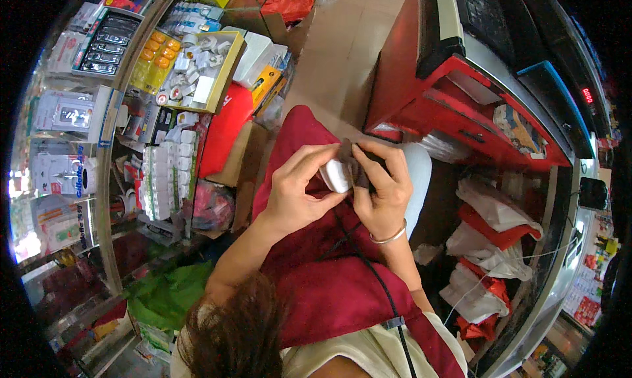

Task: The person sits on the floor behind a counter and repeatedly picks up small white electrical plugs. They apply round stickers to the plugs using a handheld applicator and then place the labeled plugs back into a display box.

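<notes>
Above my lap, covered by a burgundy apron [335, 289], both hands are close together around one small item. My left hand [291, 195] grips a smooth white rounded object [336, 177] between thumb and fingers. Against its right side stands a thin dark brown piece [347, 153], which my right hand [387, 190] pinches between thumb and fingertips. Whether the white and dark parts are joined cannot be made out. A metal bangle [390, 234] circles my right wrist. A black cord [368, 262] hangs down over the apron.
On the left, a glass display case [106, 180] holds packaged goods. Beside it are a yellow box [231, 72] of white plug-like pieces and stacked small white boxes [170, 175]. A red cabinet [400, 92] stands ahead right. Plastic bags [484, 249] hang at right; a green bag [170, 294] lies lower left.
</notes>
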Tool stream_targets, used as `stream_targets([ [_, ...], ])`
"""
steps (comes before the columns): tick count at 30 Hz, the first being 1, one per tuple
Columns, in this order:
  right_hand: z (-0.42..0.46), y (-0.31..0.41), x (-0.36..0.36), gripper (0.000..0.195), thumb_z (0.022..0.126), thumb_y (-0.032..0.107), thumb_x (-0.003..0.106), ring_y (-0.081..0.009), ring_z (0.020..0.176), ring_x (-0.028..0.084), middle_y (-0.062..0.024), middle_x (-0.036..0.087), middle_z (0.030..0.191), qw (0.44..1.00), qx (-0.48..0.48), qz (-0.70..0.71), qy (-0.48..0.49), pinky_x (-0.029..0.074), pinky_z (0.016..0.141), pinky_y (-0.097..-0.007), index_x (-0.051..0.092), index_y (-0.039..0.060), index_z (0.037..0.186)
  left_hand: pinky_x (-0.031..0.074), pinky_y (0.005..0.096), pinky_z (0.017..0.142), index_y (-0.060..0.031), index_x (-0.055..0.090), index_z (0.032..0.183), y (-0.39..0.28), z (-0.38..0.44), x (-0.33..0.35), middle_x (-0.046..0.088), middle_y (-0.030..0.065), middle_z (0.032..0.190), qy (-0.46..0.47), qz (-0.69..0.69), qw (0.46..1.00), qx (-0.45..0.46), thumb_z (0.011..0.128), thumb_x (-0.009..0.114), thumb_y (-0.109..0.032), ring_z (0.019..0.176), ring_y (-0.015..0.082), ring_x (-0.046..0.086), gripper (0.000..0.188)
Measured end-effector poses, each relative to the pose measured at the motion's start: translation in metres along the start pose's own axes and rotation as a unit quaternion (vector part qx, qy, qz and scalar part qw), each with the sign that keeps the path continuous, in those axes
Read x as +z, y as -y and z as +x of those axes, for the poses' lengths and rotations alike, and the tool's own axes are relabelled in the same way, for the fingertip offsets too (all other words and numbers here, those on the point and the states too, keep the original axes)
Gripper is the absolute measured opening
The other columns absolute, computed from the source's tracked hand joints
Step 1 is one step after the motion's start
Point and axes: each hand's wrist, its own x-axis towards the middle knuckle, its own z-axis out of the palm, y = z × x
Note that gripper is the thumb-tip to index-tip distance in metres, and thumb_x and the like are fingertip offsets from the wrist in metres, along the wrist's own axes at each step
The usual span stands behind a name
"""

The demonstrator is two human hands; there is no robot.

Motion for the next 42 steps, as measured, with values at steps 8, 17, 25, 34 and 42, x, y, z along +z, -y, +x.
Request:
stream_targets([
  [8,-0.02,0.003,-0.012,0.042,0.057,0.001,0.064,-0.0265,0.08,0.057,-0.0102,0.063,0.101,0.994,-0.059,0.067,0.067,0.05,0.072,-0.0342,0.069,0.0036,0.099,0.045,0.0364,0.099,0.0017,0.05,0.121,0.025,-0.002,-0.006,0.055,0.0177,0.125,0.03,-0.115,0.993,-0.008,0.068,0.074,0.009,0.117,0.0258,0.054,0.059],
  [17,-0.031,-0.011,-0.017,0.017,0.085,0.0,0.064,-0.0145,0.096,0.056,-0.0082,0.063,0.104,0.919,0.264,0.269,-0.116,0.043,0.088,-0.0269,0.057,-0.0013,0.101,0.04,0.0373,0.103,-0.0026,0.045,0.116,0.024,0.001,-0.002,0.054,0.0165,0.119,-0.013,-0.2,0.979,0.029,0.067,0.077,0.004,0.117,0.0253,0.052,0.059],
  [25,-0.022,-0.004,-0.013,0.015,0.076,-0.004,0.066,-0.0195,0.095,0.059,-0.0126,0.062,0.104,0.952,0.174,0.246,-0.047,0.045,0.085,-0.0293,0.063,-0.0002,0.09,0.043,0.0374,0.098,-0.0029,0.042,0.118,0.02,-0.005,0.005,0.047,0.0127,0.116,-0.013,-0.285,0.958,-0.018,0.063,0.076,0.006,0.113,0.0237,0.052,0.065],
  [34,-0.012,-0.011,0.001,0.019,0.071,-0.004,0.068,-0.0255,0.087,0.062,-0.0134,0.064,0.093,0.961,0.175,0.214,0.011,0.048,0.078,-0.0314,0.066,0.001,0.089,0.049,0.0315,0.088,-0.0015,0.052,0.116,0.005,-0.005,-0.005,0.052,0.0111,0.118,0.028,-0.204,0.977,-0.056,0.062,0.085,-0.004,0.106,0.0198,0.056,0.064],
  [42,0.004,0.007,-0.009,0.026,0.062,-0.003,0.064,-0.0299,0.102,0.058,-0.0156,0.061,0.111,0.967,0.031,0.222,0.122,0.046,0.087,-0.0358,0.07,0.0063,0.085,0.052,0.034,0.073,-0.0011,0.057,0.11,0.001,0.003,-0.011,0.06,0.0129,0.097,0.027,-0.001,0.999,-0.029,0.06,0.081,-0.007,0.086,0.027,0.063,0.056],
])
